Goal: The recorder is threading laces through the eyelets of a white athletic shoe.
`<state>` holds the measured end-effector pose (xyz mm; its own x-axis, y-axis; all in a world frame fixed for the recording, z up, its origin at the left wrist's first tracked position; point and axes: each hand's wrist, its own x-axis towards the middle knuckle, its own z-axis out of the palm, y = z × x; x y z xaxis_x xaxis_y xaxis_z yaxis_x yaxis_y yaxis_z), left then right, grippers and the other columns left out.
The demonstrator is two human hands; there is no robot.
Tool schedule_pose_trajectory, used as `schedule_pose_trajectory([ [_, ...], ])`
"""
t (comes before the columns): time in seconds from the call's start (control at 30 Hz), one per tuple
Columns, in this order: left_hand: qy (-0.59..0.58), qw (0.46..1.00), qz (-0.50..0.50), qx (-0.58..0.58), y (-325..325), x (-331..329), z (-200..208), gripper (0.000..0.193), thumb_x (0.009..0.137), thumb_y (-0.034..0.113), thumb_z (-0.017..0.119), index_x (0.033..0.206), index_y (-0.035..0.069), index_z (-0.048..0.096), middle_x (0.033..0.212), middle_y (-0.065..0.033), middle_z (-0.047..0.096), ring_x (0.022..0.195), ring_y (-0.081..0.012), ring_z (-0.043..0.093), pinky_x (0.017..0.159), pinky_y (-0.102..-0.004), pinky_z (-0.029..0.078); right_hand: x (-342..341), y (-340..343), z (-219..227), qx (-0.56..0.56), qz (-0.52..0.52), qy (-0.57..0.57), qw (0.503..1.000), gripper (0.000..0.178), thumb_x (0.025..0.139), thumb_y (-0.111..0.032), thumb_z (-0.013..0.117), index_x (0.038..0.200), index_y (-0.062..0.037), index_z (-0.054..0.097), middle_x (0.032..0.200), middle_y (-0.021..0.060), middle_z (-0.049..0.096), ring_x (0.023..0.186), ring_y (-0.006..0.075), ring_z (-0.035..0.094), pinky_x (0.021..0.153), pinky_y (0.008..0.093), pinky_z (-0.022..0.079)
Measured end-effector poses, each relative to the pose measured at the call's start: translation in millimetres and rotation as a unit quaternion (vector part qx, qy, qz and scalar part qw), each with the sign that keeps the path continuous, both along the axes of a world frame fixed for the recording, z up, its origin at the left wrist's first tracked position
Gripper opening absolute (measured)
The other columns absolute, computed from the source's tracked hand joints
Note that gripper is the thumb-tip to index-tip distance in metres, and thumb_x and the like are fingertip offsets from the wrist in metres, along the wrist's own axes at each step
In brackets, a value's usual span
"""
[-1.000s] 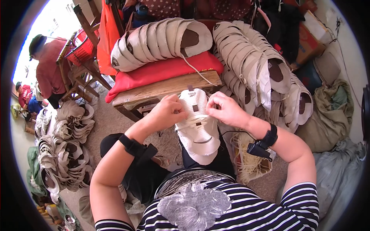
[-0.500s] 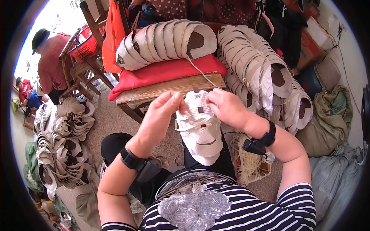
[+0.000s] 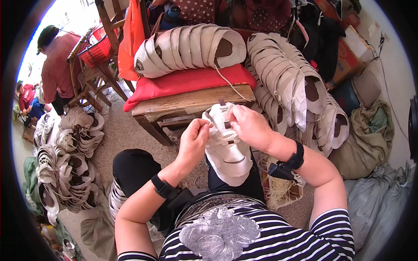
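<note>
A white mesh shoe upper [image 3: 228, 162] rests on my lap, its toe toward me and its tongue pointing away. A pale shoelace [image 3: 224, 140] crosses its eyelets. My left hand [image 3: 191, 141] is pinched closed on the lace at the upper's left side. On the right, my right hand [image 3: 252, 128] is closed over the eyelet edge, with thumb and finger pinching the lace beside the tongue. Its fingertips partly cover the lace there.
Ahead stands a wooden bench [image 3: 191, 104] with a red cloth [image 3: 187, 85] and a row of nested shoe uppers [image 3: 191, 48]. More stacked uppers [image 3: 287, 69] lie at right, others [image 3: 72, 165] on the floor at left. A box of loose laces [image 3: 281, 189] sits by my right leg.
My left hand has moved down and in toward the lace rows, its forearm lower. The right hand has come slightly lower over the eyelets. The upper stays on my lap.
</note>
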<state>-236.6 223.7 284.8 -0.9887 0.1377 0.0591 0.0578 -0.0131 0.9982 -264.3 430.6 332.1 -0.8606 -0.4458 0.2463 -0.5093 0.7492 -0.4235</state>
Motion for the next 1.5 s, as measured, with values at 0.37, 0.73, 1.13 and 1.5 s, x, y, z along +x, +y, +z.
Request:
schedule_pose_trajectory([
  [0.37, -0.05, 0.991, 0.014, 0.122, -10.5, 5.8, 4.3, 0.016, 0.102, 0.012, 0.054, 0.11, 0.001, 0.06, 0.091, 0.001, 0.06, 0.082, -0.0055, 0.054, 0.076, -0.0218, 0.046, 3.6, -17.1, 20.2, 0.111, -0.019, 0.033, 0.993, 0.02, 0.085, -0.007, 0.054, 0.104, -0.0027, 0.048, 0.093, 0.0178, 0.065, 0.082, 0.0373, 0.067, 0.072, 0.047, 0.054],
  [0.73, -0.067, 0.984, 0.019, 0.163, -7.8, 7.6, -3.3, 0.016, 0.101, 0.013, 0.055, 0.11, 0.001, 0.06, 0.09, 0.0002, 0.061, 0.083, -0.0063, 0.055, 0.079, -0.0224, 0.046, 6.4, -22.1, 18.0, 0.029, 0.045, 0.092, 0.994, 0.024, 0.082, -0.009, 0.059, 0.103, -0.0032, 0.049, 0.098, 0.0172, 0.062, 0.079, 0.0352, 0.067, 0.068, 0.0441, 0.055],
  [1.13, -0.009, 0.983, 0.025, 0.181, -13.4, 5.6, 1.2, 0.012, 0.1, 0.009, 0.057, 0.109, 0.001, 0.061, 0.1, -0.0021, 0.064, 0.095, -0.0098, 0.059, 0.09, -0.0266, 0.047, -19.1, -36.2, 33.2, -0.225, -0.005, -0.16, 0.961, 0.021, 0.087, -0.009, 0.059, 0.107, -0.0008, 0.056, 0.096, 0.0155, 0.064, 0.075, 0.0317, 0.066, 0.067, 0.0388, 0.054],
  [1.5, -0.027, 0.99, 0.022, 0.135, -18.8, 0.5, -0.2, 0.014, 0.097, 0.006, 0.061, 0.109, 0.0, 0.061, 0.099, -0.002, 0.065, 0.092, -0.0098, 0.061, 0.088, -0.0252, 0.049, -7.1, -24.0, 11.3, 0.073, 0.084, 0.07, 0.991, 0.015, 0.081, -0.01, 0.062, 0.094, -0.0039, 0.06, 0.097, 0.015, 0.055, 0.088, 0.0332, 0.063, 0.074, 0.0432, 0.054],
])
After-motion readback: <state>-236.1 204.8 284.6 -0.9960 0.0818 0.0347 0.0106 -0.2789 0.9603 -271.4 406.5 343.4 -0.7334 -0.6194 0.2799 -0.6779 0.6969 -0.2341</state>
